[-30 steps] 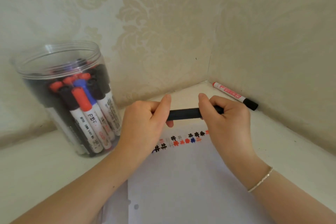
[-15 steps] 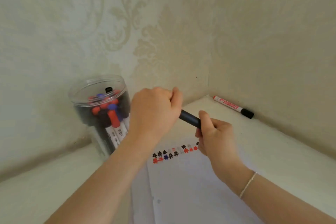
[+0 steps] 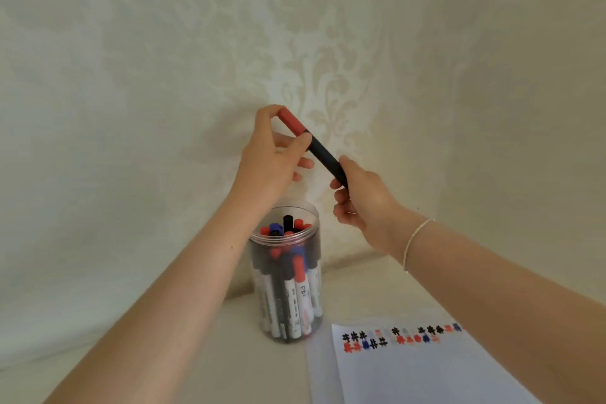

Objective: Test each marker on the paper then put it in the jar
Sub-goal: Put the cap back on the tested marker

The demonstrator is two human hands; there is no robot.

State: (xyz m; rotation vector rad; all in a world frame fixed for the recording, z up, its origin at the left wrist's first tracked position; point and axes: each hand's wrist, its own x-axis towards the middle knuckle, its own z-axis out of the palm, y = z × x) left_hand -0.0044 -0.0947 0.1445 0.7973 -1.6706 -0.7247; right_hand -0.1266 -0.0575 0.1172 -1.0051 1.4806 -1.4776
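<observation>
Black-barrelled marker with a red cap [image 3: 311,145] held in the air between both hands, long axis tilted, cap end up-left and far, tail end down-right. Left hand [image 3: 273,157] pinches the red cap between thumb and fingers; right hand [image 3: 359,197] curls round the lower barrel, exact finger wrap partly hidden. Clear round plastic jar full of markers [image 3: 285,275] stands directly below, open mouth under the left hand, so left is nearer. White paper sheet with red, blue and black test marks [image 3: 410,367] lies near-right of jar, apart from both hands. Likely next: drop in
</observation>
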